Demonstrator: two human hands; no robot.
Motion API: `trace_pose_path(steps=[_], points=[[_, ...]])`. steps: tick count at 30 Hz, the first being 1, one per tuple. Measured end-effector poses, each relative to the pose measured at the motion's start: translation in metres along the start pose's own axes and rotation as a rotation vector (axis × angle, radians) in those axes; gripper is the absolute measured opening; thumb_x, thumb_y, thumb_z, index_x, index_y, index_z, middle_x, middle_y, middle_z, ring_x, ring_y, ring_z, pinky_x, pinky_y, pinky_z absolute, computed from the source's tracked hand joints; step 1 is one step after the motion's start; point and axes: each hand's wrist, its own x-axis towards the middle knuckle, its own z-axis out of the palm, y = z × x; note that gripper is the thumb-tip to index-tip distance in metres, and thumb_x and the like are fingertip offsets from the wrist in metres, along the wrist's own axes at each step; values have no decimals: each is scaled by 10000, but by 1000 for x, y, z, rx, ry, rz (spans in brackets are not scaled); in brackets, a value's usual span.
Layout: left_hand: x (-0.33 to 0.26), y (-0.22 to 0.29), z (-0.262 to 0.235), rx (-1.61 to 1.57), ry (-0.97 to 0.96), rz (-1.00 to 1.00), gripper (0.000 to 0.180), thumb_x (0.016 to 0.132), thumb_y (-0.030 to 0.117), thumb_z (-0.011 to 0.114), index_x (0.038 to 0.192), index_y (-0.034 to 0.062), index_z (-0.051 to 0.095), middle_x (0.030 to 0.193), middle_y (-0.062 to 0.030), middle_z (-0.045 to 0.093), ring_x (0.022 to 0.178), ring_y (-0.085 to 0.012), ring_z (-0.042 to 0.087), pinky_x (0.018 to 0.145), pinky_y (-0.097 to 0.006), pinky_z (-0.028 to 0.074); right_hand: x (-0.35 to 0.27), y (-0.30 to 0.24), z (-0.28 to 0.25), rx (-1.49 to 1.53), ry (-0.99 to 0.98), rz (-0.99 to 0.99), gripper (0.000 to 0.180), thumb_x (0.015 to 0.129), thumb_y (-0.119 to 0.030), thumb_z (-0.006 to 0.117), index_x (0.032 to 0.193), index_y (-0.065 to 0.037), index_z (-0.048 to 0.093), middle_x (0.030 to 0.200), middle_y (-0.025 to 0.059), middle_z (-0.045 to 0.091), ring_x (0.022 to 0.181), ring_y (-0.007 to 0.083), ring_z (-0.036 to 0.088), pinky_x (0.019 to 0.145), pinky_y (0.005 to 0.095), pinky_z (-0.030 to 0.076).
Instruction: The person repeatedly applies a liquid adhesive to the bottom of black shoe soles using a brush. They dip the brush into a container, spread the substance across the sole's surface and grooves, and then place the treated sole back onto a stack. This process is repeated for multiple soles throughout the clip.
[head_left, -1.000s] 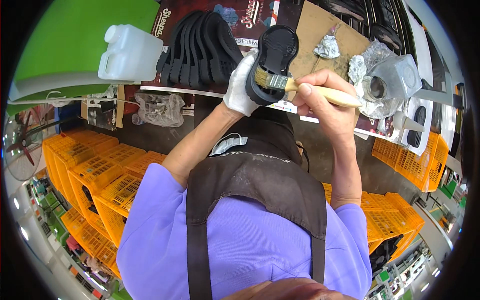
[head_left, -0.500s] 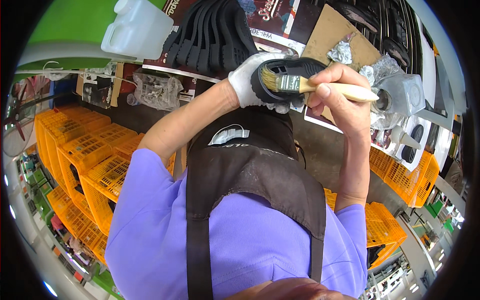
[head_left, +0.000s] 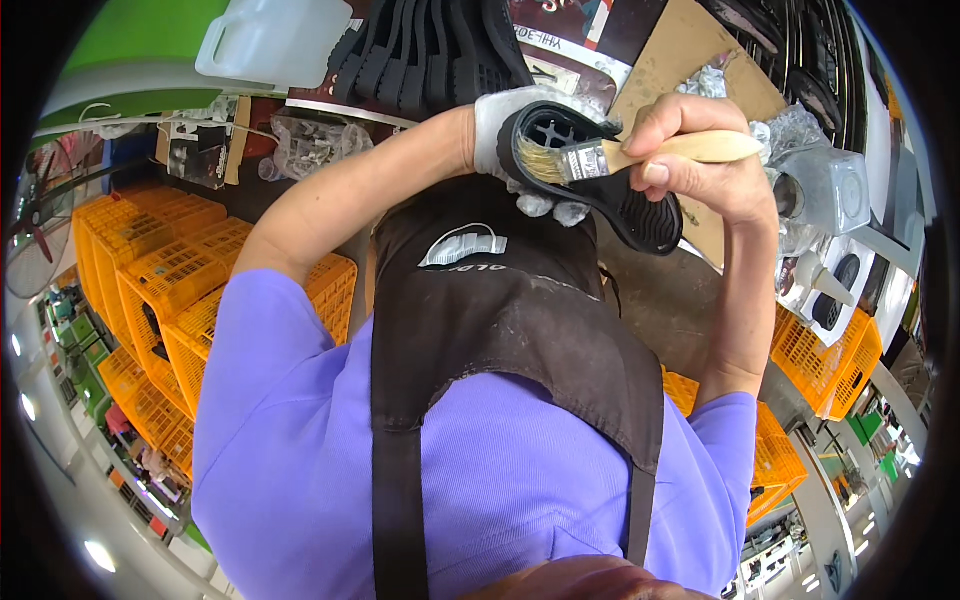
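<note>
One black sole (head_left: 608, 196) is being brushed in my head view, held before the apron (head_left: 490, 330): the gloved left hand (head_left: 493, 132) has its fingers wrapped round one end, and the right hand's (head_left: 714, 168) fingers grip the brush (head_left: 587, 160), bristles inside the rim. I judge this sole partway; whether the standing soles (head_left: 430, 62) are coated, I cannot tell. Since half a second ago, its free end has swung toward the person.

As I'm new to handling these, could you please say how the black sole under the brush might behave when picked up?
The black sole is probably fairly stiff, holding its outline though the gloved left hand grips just one end. Its latticed recess suggests modest weight for its size.
</note>
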Motion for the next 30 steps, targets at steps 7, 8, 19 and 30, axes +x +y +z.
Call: trace_pose_path(steps=[7, 8, 19, 30], points=[[-4, -8, -17, -73, 16, -118, 290, 864, 27, 499, 1148, -11, 542, 1034, -100, 627, 872, -148, 622, 756, -253, 525, 3, 3, -15, -73, -199, -36, 174, 746, -125, 728, 853, -5, 661, 785, 50, 648, 676, 79, 589, 547, 193, 466], [-6, -11, -19, -140, -2, -73, 288, 869, 36, 491, 1149, -12, 542, 1047, -103, 624, 878, -148, 622, 767, -257, 522, 1, 4, -17, -101, -216, -22, 174, 745, -126, 728, 851, -5, 662, 790, 54, 651, 688, 83, 592, 561, 199, 467], [-11, 14, 0, -529, -165, -160, 551, 879, 429, 433, 1097, -70, 521, 898, -261, 609, 701, -406, 617, 470, -444, 538, -53, -5, -43, -329, -18, 114, 162, 758, -139, 679, 835, 1, 650, 736, 56, 635, 652, 98, 586, 572, 216, 462], [9, 7, 56, 626, 634, 626, 243, 817, 152, 657, 1029, 48, 596, 897, -25, 610, 799, -109, 574, 737, -270, 478, -62, 11, 46, 29, 947, -611, 155, 844, -117, 608, 873, 31, 571, 614, 107, 603, 502, 129, 585, 471, 220, 482]])
